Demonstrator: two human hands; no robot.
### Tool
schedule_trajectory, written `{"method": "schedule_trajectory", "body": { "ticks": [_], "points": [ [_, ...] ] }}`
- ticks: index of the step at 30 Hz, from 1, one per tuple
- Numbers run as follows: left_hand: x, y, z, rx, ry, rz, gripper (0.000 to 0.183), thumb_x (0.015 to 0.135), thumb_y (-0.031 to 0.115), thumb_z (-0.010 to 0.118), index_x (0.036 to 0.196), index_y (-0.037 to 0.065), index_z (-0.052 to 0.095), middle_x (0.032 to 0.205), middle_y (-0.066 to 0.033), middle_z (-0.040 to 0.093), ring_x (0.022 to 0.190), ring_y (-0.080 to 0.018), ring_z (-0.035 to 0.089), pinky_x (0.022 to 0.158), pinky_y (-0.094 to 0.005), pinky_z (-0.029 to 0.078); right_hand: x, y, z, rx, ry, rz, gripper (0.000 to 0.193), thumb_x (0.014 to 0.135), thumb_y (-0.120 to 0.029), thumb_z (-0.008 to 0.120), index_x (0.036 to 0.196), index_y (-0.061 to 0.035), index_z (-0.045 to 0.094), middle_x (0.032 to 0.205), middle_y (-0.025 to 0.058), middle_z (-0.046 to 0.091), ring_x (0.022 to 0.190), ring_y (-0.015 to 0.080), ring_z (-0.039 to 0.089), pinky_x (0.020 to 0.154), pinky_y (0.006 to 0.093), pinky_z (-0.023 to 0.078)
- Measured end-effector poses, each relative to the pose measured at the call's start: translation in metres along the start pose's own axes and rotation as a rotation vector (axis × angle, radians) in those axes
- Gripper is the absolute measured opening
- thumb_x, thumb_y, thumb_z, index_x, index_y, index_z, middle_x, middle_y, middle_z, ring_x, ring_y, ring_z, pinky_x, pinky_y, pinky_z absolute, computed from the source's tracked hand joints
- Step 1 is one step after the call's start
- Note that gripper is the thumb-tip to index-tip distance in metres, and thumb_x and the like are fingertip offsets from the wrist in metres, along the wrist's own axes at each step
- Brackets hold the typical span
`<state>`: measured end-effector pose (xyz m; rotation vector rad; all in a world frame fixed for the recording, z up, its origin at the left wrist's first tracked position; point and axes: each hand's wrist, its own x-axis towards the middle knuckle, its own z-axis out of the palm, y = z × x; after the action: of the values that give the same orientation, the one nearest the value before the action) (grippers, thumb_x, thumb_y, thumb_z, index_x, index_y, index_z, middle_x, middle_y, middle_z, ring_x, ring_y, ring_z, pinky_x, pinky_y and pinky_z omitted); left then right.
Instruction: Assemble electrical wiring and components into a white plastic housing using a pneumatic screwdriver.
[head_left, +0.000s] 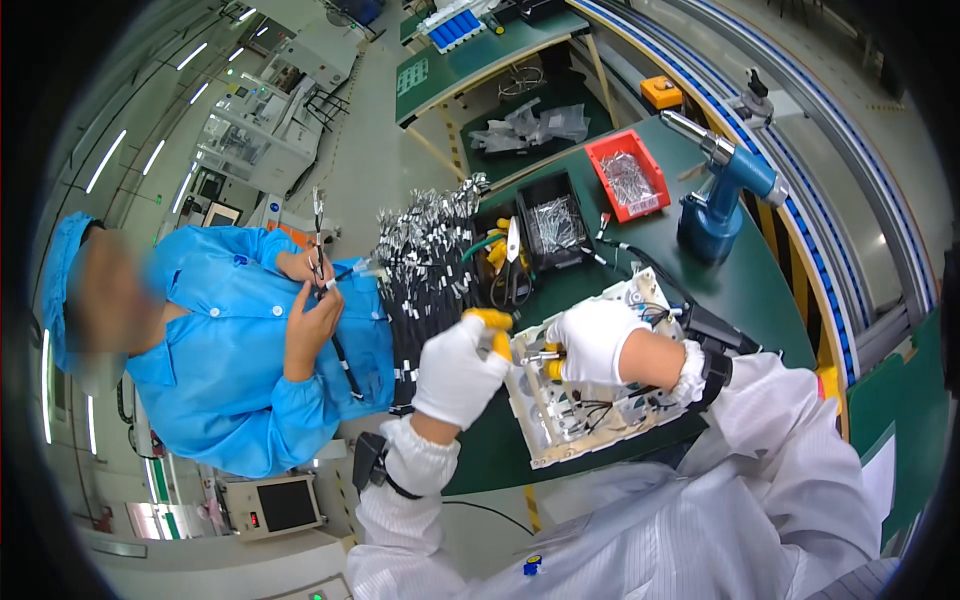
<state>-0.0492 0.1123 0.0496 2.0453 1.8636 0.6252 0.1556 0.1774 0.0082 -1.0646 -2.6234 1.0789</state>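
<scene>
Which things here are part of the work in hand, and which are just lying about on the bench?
In use:
- left hand, gloved, gripping a yellow-handled tool
- right hand, gloved, resting on the white wired chassis

Lying about:
- blue power tool standing upright
- red parts bin
- black parts bin
- yellow-handled cutters
- bundle of black cables

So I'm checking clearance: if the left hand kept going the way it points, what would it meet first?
Probably the open white chassis, right beside the left hand and its yellow-handled tool; depth is unclear.
</scene>
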Motion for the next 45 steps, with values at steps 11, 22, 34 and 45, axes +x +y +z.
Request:
{"method": "schedule_trajectory", "body": {
  "ticks": [11, 22, 34, 45],
  "points": [
    [-0.058, 0.005, 0.014, 0.386, -0.067, 0.199, 0.006, 0.078, 0.009, 0.072, 0.082, 0.005, 0.069, 0.083, -0.012, 0.065, 0.07, -0.0307, 0.066, 0.062, -0.0385, 0.054, -0.008, -0.001, 0.015, -0.026, 0.044, -0.017, 0.026, 0.08, -0.031, 0.073, 0.09, -0.0074, 0.077, 0.083, 0.0195, 0.072, 0.081, 0.0388, 0.071, 0.074, 0.045, 0.056],
    [-0.047, 0.013, 0.024, 0.619, -0.141, 0.336, 0.01, 0.082, 0.015, 0.069, 0.087, 0.008, 0.064, 0.09, -0.0088, 0.062, 0.083, -0.0249, 0.066, 0.066, -0.0363, 0.058, -0.006, -0.003, 0.005, -0.023, 0.001, -0.011, 0.028, 0.081, -0.031, 0.072, 0.097, -0.0086, 0.078, 0.089, 0.0191, 0.074, 0.085, 0.0378, 0.072, 0.079, 0.0443, 0.057],
    [-0.053, 0.017, 0.042, 0.408, -0.057, 0.219, 0.018, 0.08, 0.006, 0.067, 0.097, 0.0, 0.063, 0.098, -0.0194, 0.061, 0.092, -0.0365, 0.063, 0.08, -0.0426, 0.055, -0.006, -0.003, 0.007, -0.039, -0.002, -0.027, 0.027, 0.079, -0.029, 0.072, 0.095, -0.0077, 0.078, 0.089, 0.0188, 0.074, 0.086, 0.0378, 0.072, 0.079, 0.0442, 0.057],
    [-0.048, 0.012, 0.049, 0.407, -0.079, 0.217, 0.022, 0.079, 0.006, 0.066, 0.1, -0.001, 0.064, 0.101, -0.0211, 0.063, 0.094, -0.0387, 0.064, 0.082, -0.0443, 0.053, -0.005, 0.0, 0.013, -0.061, 0.068, -0.053, 0.026, 0.075, -0.028, 0.076, 0.093, -0.0091, 0.077, 0.083, 0.017, 0.073, 0.079, 0.037, 0.071, 0.071, 0.0438, 0.056]
  ]
}}
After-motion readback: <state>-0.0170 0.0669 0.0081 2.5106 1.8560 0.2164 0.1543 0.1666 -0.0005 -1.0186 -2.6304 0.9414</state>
